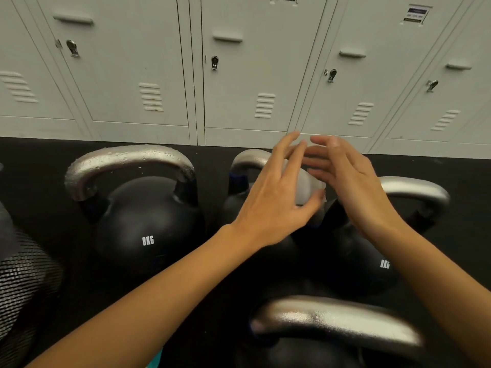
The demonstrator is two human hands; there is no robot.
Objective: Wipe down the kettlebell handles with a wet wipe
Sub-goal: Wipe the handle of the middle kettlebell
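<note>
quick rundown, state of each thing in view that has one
left kettlebell handle: wet, beaded with drops
wipe: bunched, held between both hands
left hand: pinching the wipe
right hand: fingers straight, touching the wipe
lockers: doors closed
near kettlebell handle: shiny, untouched

Lighting: even, soft indoor light from above; pale lockers [239, 62] evenly lit, no hard shadows on them.
Floor [39, 160]: dark, little detail, low contrast against the black kettlebell [143, 229] bodies.
Glare: broad highlights along the silver handle [127, 158] at left, droplets catching light; bright smeared sheen on the near handle [337, 320] at the bottom.
Blur: both hands softened by motion, the left hand [271, 197] and right hand [353, 187] smeared at the fingers; the pale wipe [305, 187] indistinct. Near handle out of focus.
Distortion: wide-angle bending; locker lines splay outward toward both edges. Mesh object [24, 274] at left edge blurred.
</note>
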